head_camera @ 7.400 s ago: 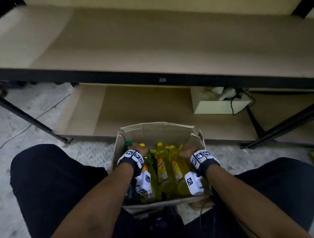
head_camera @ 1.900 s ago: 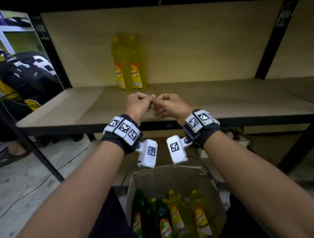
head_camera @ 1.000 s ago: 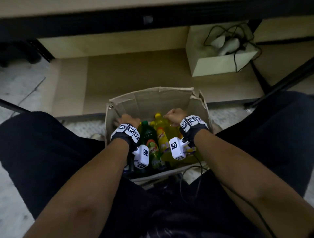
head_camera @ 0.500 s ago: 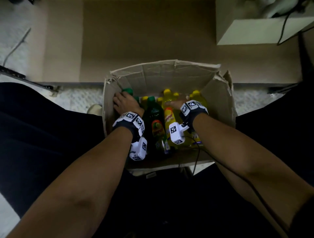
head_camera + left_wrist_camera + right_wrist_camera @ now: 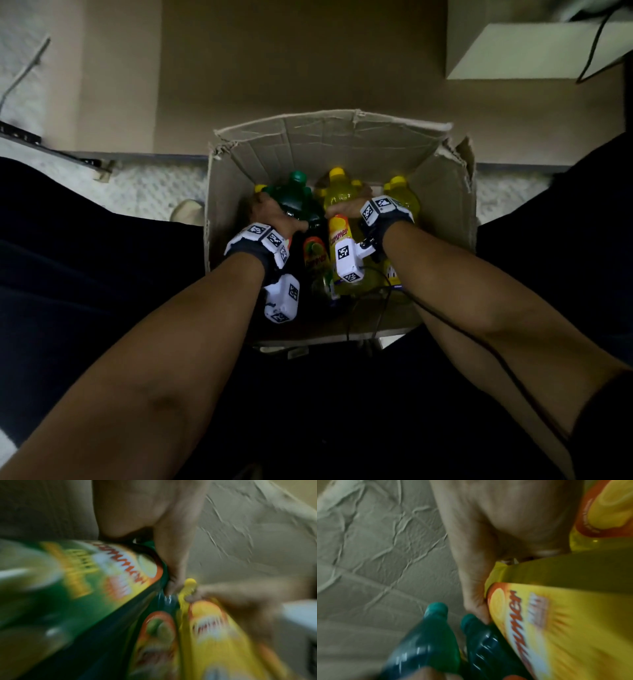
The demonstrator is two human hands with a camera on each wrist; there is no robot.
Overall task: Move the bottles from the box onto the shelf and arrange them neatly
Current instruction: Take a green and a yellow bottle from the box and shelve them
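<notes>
An open cardboard box point(image 5: 342, 144) on the floor between my knees holds several green and yellow bottles. My left hand point(image 5: 274, 214) grips a green bottle point(image 5: 296, 195) at its shoulder; the left wrist view shows the same green bottle point(image 5: 102, 585) with my left hand point(image 5: 171, 561) wrapped round it. My right hand point(image 5: 346, 207) grips a yellow bottle point(image 5: 337, 226) just below its neck; in the right wrist view my right hand point(image 5: 479, 595) is wrapped on that yellow bottle point(image 5: 556, 622). Both held bottles stand a little higher than the others.
More yellow bottles point(image 5: 400, 195) stand at the box's right side, another green bottle point(image 5: 317, 260) in the middle. A low wooden shelf board point(image 5: 291, 68) lies beyond the box, with a pale box and cables point(image 5: 534, 48) on it at the right. My dark-clothed legs flank the box.
My head has tipped further down over the box. Both hands have closed round bottles, the left on a green one and the right on a yellow one, and raised them slightly.
</notes>
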